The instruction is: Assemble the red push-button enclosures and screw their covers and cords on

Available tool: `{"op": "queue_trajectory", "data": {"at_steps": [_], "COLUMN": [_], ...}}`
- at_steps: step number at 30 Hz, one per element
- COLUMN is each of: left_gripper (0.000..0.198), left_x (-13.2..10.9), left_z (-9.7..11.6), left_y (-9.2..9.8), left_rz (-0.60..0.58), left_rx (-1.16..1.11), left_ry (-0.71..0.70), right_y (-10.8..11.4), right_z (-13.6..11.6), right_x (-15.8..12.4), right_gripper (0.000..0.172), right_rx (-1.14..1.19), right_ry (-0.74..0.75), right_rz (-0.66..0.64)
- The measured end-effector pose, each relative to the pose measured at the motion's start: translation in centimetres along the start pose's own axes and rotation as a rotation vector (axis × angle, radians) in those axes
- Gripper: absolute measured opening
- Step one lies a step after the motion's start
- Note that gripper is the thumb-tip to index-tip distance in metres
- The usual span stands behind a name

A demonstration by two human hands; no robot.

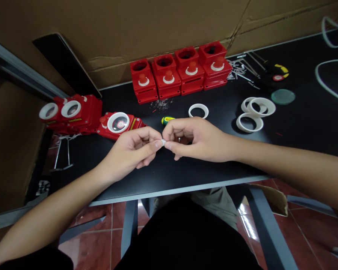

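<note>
Left hand (136,149) and right hand (199,140), both mostly closed, pinch a small irregular white piece (163,143) in front of the rounded green-and-yellow handle (167,120); light, even pressure should serve.

Light was moderate to dim and seemed to come from above, paling the tops of the left hand (138,147) and right hand (205,140) and shading their undersides. A hard white glare streaked the red floor tiles (248,227) between four and five o'clock, while the cardboard (146,26) toward twelve was dull brown. The black shirt (186,232) at six o'clock swallowed nearly all detail; the tabletop (191,174) was similarly dark. Wide-angle distortion stretched the forearms (59,210) toward four and eight, and the small white piece (163,142) near the centre looked soft.
</note>
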State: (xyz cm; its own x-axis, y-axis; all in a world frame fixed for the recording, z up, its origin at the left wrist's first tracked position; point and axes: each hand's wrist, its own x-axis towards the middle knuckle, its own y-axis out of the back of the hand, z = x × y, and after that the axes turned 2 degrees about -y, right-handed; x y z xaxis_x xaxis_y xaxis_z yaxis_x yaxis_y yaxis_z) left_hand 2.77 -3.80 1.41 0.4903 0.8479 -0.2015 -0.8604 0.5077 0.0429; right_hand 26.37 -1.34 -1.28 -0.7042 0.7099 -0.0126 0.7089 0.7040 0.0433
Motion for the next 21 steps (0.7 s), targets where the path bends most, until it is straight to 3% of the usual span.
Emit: {"op": "queue_trajectory", "data": {"at_steps": [6, 9, 15, 21], "left_gripper": [0.04, 0.039, 0.038, 0.035], "left_x": [0.1, 0.0, 0.0, 0.1], "left_z": [0.0, -0.1, -0.3, -0.5], "left_y": [-0.1, -0.1, -0.1, 0.0], "left_rz": [-0.004, 0.025, 0.041, 0.06], "left_rx": [-0.013, -0.009, -0.037, -0.042], "left_ry": [-0.006, 0.009, 0.009, -0.002], "right_y": [0.0, 0.0, -0.2, 0.1], "right_z": [-0.2, 0.2, 0.4, 0.0], "right_x": [0.4, 0.4, -0.5, -1.1], "right_gripper": [0.034, 0.039, 0.006, 0.013], "right_rx": [0.125, 0.065, -0.823, -1.123], "right_ry": [-0.042, 0.012, 0.698, 0.732], "right_rz": [-0.046, 0.044, 0.353, 0.388]}}
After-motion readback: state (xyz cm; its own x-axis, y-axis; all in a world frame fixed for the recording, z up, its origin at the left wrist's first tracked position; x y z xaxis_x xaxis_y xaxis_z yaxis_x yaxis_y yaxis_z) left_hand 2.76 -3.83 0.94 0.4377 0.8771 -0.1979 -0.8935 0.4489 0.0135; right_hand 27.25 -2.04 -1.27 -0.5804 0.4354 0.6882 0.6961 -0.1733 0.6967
